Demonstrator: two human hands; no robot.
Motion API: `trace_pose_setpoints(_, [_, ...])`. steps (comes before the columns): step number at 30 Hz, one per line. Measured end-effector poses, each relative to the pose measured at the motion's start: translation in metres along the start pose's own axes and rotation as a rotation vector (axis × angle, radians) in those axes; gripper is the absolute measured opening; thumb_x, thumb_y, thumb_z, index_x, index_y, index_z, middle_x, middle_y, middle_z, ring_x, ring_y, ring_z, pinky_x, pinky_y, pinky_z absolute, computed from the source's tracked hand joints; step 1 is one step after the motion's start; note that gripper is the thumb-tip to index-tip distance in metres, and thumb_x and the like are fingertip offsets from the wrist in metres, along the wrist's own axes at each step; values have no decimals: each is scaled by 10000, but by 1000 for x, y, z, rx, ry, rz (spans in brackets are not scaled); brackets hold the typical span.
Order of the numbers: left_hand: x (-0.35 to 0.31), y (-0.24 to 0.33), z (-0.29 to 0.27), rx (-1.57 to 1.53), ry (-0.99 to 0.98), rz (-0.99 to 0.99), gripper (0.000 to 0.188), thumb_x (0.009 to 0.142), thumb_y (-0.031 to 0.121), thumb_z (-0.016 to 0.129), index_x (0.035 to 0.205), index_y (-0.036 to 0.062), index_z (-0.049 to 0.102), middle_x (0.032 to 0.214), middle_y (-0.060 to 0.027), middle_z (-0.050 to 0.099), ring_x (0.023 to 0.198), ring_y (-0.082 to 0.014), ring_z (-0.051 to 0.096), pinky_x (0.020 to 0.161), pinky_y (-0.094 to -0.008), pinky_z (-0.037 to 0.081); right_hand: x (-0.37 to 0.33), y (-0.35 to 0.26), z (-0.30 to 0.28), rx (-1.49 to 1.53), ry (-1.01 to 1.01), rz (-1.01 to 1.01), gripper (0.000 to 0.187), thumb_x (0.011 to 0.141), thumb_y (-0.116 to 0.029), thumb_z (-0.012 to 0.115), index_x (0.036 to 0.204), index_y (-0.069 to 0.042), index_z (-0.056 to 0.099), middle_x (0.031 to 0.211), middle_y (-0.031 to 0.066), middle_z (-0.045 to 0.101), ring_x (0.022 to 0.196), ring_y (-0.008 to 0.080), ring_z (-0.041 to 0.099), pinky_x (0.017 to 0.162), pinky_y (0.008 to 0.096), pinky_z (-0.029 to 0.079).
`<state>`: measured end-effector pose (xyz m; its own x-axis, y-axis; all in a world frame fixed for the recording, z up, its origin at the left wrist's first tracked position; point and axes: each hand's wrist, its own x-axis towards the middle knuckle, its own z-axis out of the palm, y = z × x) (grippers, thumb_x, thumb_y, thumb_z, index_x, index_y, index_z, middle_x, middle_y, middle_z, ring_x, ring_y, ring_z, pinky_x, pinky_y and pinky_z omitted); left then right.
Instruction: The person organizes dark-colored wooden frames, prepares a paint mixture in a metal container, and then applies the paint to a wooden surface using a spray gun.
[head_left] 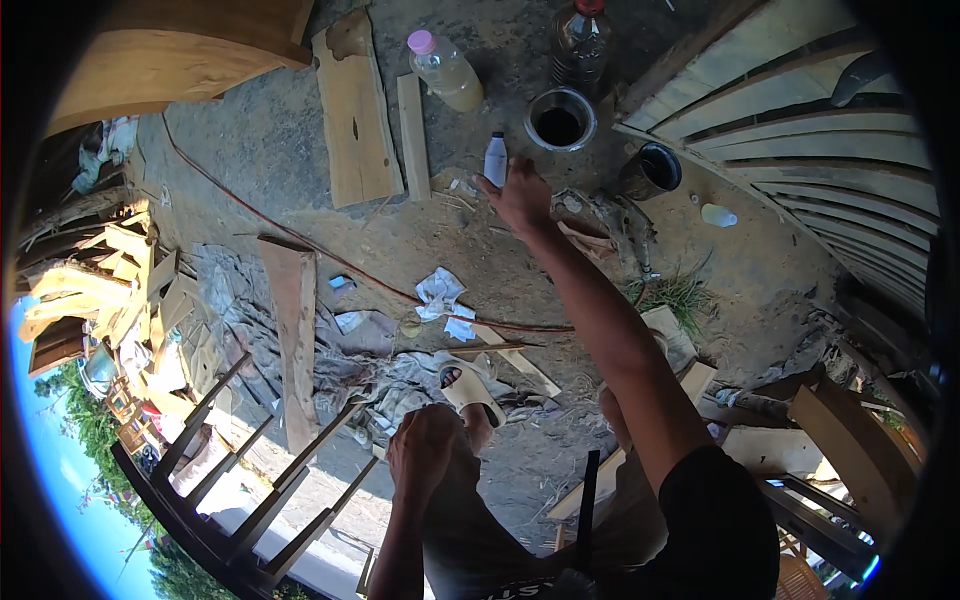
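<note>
My right hand (517,197) reaches forward to a small white bottle (496,155) with a dark cap, which stands on the ground. Its thumb lies at the bottle's left and the bent fingers at its right, closed about the lower part. My left hand (421,447) rests by my left knee, fingers curled in, with nothing visible in it. Just beyond the right hand is a metal pot (588,104) with a dark inside. Behind it stands a large clear bottle (582,48) of dark liquid with a red cap. A pink-capped bottle (452,78) of cloudy liquid leans to the left.
Wooden boards (358,125) lie at the far left of the bottles. A dark container (655,168) stands near a slatted wooden frame (800,130). A reddish hose (300,233) crosses the ground. Crumpled cloth (235,290) and scrap wood (110,270) lie at left, beside dark slats (240,490).
</note>
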<state>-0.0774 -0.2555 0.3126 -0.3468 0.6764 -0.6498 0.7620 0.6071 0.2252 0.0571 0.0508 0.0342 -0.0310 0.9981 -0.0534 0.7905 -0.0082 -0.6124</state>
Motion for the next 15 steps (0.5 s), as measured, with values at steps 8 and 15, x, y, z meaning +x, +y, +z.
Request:
trace_pose_setpoints(8, [194,60,-29,-473,388,686,162,989,77,655,1124,-6,688,1093,-141,744,1013,-220,720,888,-365,545,15,6,-11,229,-35,-251,549,828,-400,815,1186,-43,603,997,169,717,867,354,736,722,454,589])
trace_pose_setpoints(15, [238,137,-30,-147,8,1239,333,938,46,690,1271,30,680,1127,-163,717,992,-287,709,867,-374,553,-68,18,-128,286,-183,-535,524,825,-347,805,1245,-83,636,1092,155,710,938,369,714,799,473,569])
